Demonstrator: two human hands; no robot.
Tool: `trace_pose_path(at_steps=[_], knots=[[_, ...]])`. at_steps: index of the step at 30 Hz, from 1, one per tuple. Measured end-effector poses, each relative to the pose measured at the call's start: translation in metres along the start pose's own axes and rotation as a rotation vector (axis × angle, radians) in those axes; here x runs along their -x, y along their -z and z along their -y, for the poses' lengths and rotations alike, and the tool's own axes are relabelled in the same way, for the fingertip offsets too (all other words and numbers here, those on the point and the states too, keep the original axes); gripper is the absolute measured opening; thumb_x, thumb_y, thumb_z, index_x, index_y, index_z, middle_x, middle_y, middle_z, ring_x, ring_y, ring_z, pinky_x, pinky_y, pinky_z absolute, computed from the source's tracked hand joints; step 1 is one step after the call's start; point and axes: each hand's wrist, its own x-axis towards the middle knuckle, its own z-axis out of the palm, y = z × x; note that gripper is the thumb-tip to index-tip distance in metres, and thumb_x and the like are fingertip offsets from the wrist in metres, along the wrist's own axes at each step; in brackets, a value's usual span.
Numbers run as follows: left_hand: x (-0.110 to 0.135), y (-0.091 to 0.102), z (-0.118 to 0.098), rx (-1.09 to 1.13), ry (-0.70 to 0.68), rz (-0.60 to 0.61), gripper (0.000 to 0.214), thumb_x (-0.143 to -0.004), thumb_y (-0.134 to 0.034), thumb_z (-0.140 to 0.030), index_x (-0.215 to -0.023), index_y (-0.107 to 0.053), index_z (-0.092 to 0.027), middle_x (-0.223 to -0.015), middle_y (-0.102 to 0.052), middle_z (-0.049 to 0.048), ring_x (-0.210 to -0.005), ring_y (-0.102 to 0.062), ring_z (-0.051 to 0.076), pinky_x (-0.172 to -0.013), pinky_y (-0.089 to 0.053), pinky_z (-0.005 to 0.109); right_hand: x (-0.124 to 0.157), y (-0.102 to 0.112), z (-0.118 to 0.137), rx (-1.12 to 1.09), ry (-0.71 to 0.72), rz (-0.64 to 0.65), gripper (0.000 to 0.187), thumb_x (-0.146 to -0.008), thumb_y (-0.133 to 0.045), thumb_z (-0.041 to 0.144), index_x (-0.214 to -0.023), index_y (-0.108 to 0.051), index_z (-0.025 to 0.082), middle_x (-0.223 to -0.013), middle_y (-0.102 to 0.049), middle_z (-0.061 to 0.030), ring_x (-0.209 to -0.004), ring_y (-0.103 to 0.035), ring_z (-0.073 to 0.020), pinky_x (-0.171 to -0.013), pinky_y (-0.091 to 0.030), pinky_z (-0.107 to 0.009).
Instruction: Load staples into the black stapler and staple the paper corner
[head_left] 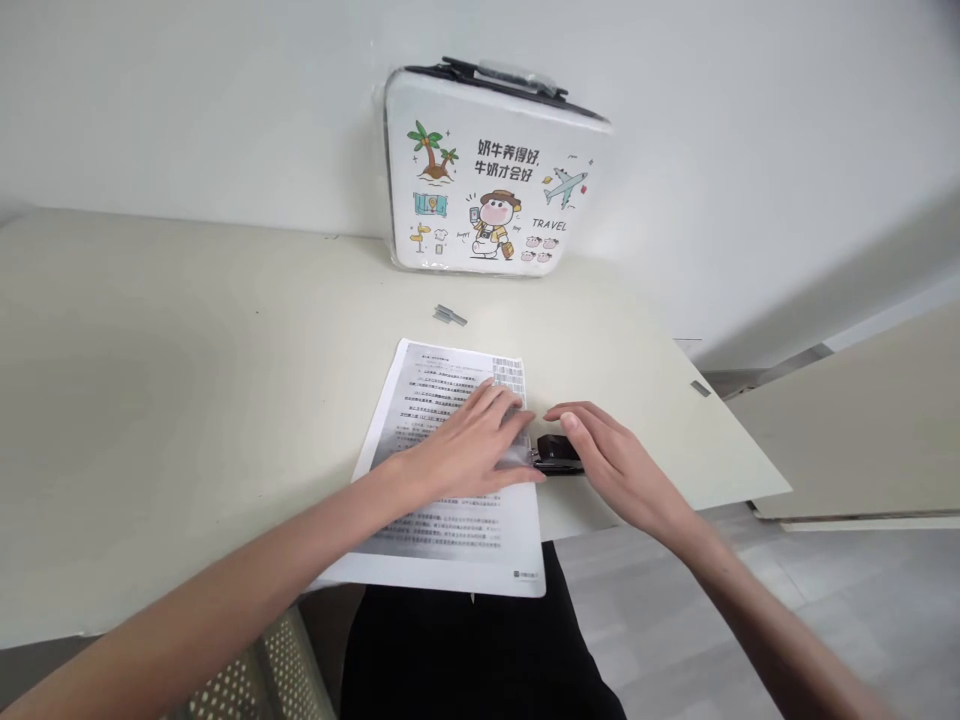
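Note:
Printed sheets of paper [450,575] lie on the table and reach past its front edge. My left hand [469,445] rests flat on them near their right edge, fingers and thumb spread. Against that edge, between the thumb and fingers of that hand, sits the front end of a black stapler [556,452]. My right hand [615,465] is curved over the stapler's rear part, which it hides. Whether the stapler's jaw is around the paper's edge is hard to make out.
A white case [480,170] with cartoon prints stands against the wall at the back of the table [187,380]. Grey staple strips [450,315] lie behind the paper. Another small grey strip [700,388] is near the table's right edge. A perforated chair [247,670] is below.

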Motion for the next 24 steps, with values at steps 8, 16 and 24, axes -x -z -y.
trace_pose_path(at_steps=[8,16,24], knots=[[0.000,-0.025,-0.003,-0.076,0.073,0.045,0.099,-0.101,-0.033,-0.081,-0.168,-0.024,-0.009,-0.176,-0.016,0.0201,-0.165,-0.001,0.036,-0.133,0.001,0.054,-0.010,-0.011,0.009,0.192,0.042,-0.009,0.047,-0.112,-0.027,0.050,-0.119,-0.068,0.028,-0.139,-0.067,-0.0074,-0.135,-0.057,-0.0292,-0.112,-0.047,-0.052],[-0.001,-0.019,0.001,-0.012,0.085,0.032,0.097,-0.100,-0.042,-0.078,-0.167,-0.026,-0.011,-0.175,-0.022,0.0186,-0.165,-0.009,0.032,-0.134,-0.014,0.048,-0.015,-0.013,0.009,0.226,-0.004,0.008,0.048,-0.111,-0.026,0.051,-0.114,-0.069,0.029,-0.138,-0.069,-0.0055,-0.134,-0.060,-0.0276,-0.110,-0.050,-0.051],[0.000,-0.013,0.005,-0.086,0.026,0.104,0.098,-0.101,-0.039,-0.077,-0.171,-0.015,-0.012,-0.177,-0.014,0.0155,-0.165,-0.002,0.031,-0.133,0.001,0.054,-0.018,-0.003,0.014,0.211,-0.043,0.098,0.056,-0.111,-0.025,0.059,-0.118,-0.073,0.032,-0.147,-0.066,-0.0009,-0.140,-0.060,-0.0275,-0.112,-0.052,-0.049]])
